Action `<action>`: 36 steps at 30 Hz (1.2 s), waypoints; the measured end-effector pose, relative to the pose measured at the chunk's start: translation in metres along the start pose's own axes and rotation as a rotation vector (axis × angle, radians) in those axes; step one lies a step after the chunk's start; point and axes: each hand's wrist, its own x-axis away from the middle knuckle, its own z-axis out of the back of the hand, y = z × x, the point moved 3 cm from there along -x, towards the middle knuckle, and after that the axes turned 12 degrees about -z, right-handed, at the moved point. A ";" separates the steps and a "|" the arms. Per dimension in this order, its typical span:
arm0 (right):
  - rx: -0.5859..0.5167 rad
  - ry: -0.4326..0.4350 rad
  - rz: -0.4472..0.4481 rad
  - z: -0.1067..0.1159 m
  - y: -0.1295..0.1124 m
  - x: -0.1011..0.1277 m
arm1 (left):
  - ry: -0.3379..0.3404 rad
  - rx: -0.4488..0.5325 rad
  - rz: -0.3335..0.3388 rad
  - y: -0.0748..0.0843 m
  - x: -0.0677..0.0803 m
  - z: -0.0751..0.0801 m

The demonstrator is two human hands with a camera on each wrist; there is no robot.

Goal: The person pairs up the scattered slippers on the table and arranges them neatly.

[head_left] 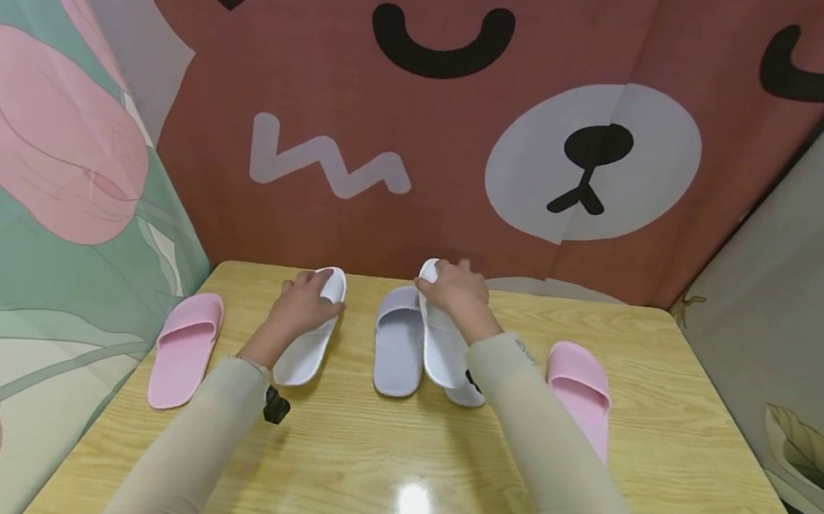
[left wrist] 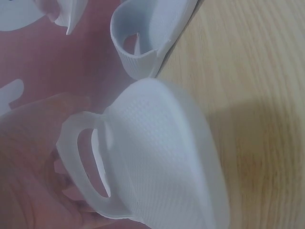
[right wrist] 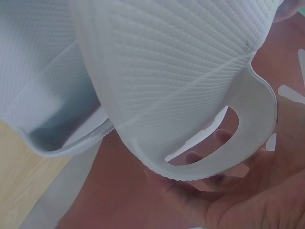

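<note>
My left hand (head_left: pixel 308 298) grips the toe end of a white slipper (head_left: pixel 306 345) that lies on the wooden table (head_left: pixel 375 463), left of centre. In the left wrist view its fingers (left wrist: pixel 33 167) curl into the strap of this slipper (left wrist: pixel 162 167). My right hand (head_left: pixel 452 288) holds a second white slipper (head_left: pixel 442 346) by its toe end, tilted up on its edge. The right wrist view shows those fingers (right wrist: pixel 224 143) through the strap opening of that slipper (right wrist: pixel 181 71). A grey slipper (head_left: pixel 398 348) lies flat between the two white ones.
One pink slipper (head_left: pixel 185 349) lies at the table's left edge and another (head_left: pixel 581 385) to the right of my right arm. Part of a second grey slipper (head_left: pixel 465 394) shows under my right forearm. Printed cloth walls close in the table at the back and sides.
</note>
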 end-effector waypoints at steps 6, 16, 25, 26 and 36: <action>0.010 0.011 0.004 -0.002 -0.003 -0.001 | 0.012 0.003 0.004 0.001 -0.001 0.002; -0.028 -0.016 -0.017 -0.004 -0.012 0.000 | 0.004 -0.007 0.013 -0.001 -0.003 0.000; -0.039 -0.037 -0.031 -0.005 -0.018 0.004 | 0.002 0.001 0.023 -0.002 -0.003 0.001; -0.034 -0.037 -0.025 -0.006 -0.019 0.004 | 0.001 0.001 0.024 -0.002 -0.003 0.001; -0.019 -0.019 0.012 -0.010 -0.027 0.006 | 0.001 -0.001 0.022 -0.004 -0.001 0.002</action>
